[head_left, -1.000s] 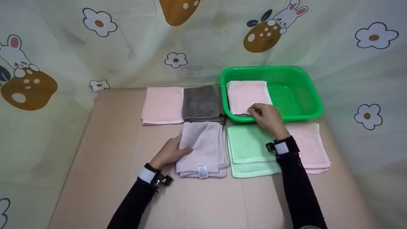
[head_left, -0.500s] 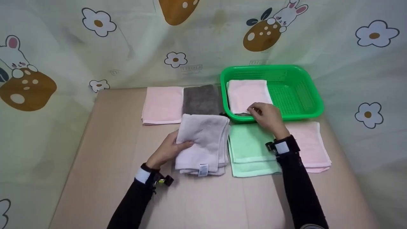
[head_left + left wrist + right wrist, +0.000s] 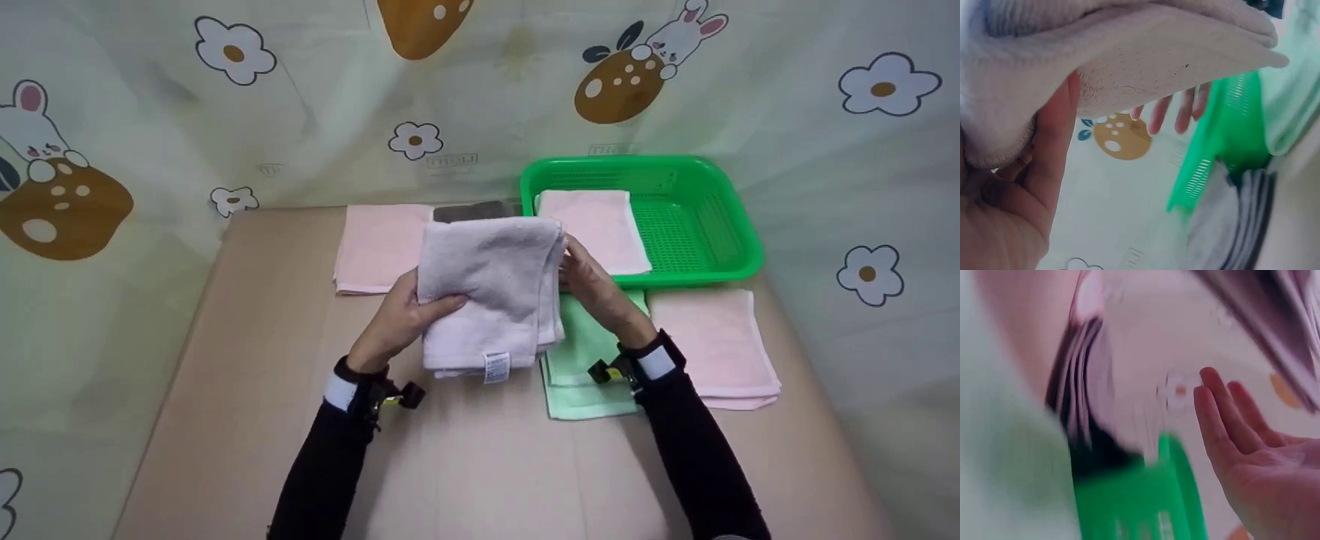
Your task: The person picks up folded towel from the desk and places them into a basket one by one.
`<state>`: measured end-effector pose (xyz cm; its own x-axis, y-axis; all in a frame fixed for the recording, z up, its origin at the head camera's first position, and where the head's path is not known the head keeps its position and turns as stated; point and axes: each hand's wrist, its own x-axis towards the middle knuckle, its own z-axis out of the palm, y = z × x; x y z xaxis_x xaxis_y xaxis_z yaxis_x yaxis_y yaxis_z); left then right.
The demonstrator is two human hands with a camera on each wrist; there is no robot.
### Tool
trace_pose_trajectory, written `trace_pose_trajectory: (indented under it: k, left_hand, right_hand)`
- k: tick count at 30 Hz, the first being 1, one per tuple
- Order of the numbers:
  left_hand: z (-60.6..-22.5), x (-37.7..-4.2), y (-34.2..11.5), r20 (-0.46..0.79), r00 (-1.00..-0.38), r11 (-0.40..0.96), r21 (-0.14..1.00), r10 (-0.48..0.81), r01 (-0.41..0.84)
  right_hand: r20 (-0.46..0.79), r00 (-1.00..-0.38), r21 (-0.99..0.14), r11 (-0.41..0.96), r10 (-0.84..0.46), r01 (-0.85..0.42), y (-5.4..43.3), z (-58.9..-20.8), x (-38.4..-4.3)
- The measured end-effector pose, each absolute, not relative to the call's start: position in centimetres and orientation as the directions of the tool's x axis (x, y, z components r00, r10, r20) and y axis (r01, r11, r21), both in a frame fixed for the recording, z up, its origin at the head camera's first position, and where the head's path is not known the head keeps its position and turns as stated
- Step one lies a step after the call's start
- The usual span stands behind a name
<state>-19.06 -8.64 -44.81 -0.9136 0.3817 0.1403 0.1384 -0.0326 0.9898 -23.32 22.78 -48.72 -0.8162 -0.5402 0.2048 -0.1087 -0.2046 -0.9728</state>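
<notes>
A folded pale lilac-grey towel [image 3: 487, 285] with a white label at its lower edge is held up above the table. My left hand [image 3: 394, 322] grips it by its left side, thumb on top and fingers underneath, as the left wrist view also shows. At the towel's right edge is my right hand [image 3: 596, 292], its fingers extended; in the right wrist view the right hand [image 3: 1264, 450] has straight fingers and a gap from the towel. Behind the lilac-grey towel, a folded dark grey towel [image 3: 472, 212] is mostly hidden.
At the back right stands a green plastic basket [image 3: 731, 225] with a folded pink towel [image 3: 592, 225] in its left part. A pink towel [image 3: 382, 247] lies at the back left; a green towel [image 3: 592, 397] and another pink towel [image 3: 716, 345] lie before the basket.
My left hand has lifted the lilac-grey towel off the table, up and slightly right. My right hand has left the basket's pink towel and moved left to the lilac-grey towel's right edge.
</notes>
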Motion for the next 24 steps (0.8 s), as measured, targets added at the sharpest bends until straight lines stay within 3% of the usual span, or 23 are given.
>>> trace_pose_trajectory:
  k: [4,11,18,24]
  left_hand:
    - [-44.8,-19.6,-8.3,0.172,-0.919,0.018,0.982,0.355,0.190]
    - [-45.7,-20.2,-7.7,0.185,-0.937,0.138,0.963,0.298,0.234]
    - [-46.5,-20.5,-6.7,0.166,-0.943,0.253,0.937,0.290,0.242]
    - [-46.5,-20.7,-5.9,0.168,-0.940,0.188,0.955,0.297,0.230]
  right_hand:
    - [0.210,-0.830,-0.960,-0.268,-0.517,-0.076,21.1,-48.3,-22.2]
    - [0.162,-0.946,-0.985,-0.106,-0.280,-0.137,19.1,-47.5,-21.1]
    - [0.180,-0.957,-0.984,-0.045,-0.227,-0.174,19.5,-47.7,-21.6]
    - [0.202,-0.954,-0.979,-0.046,-0.220,-0.197,20.5,-47.3,-22.0]
